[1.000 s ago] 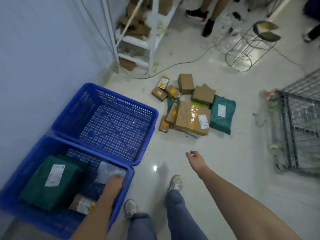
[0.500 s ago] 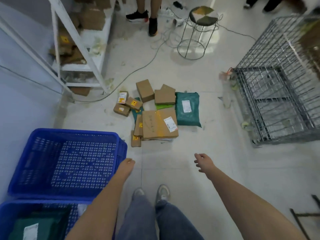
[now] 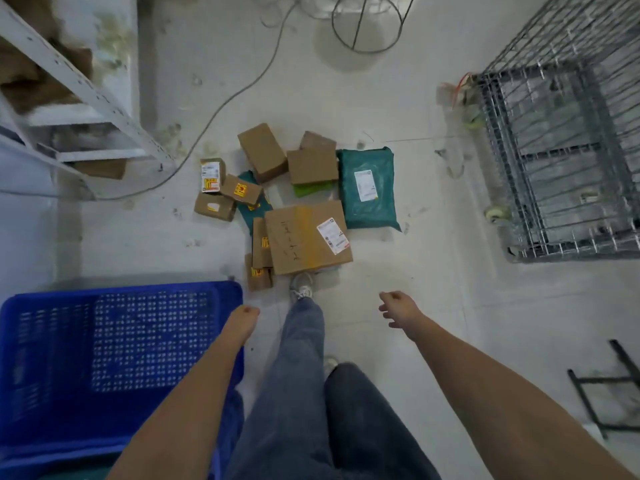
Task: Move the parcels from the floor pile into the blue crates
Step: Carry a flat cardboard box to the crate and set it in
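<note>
Both the left hand (image 3: 242, 322) and the right hand (image 3: 398, 308) hung loosely curled and held nothing, well short of the parcel pile (image 3: 298, 206) lying on the floor (image 3: 433, 306) beyond the blue crate (image 3: 121, 341), so most parcels seemingly remained unmoved.

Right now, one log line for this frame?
phase: walking to floor pile | left hand: empty | right hand: empty | blue crate: no parcels visible | largest box: nearest the foot
</note>
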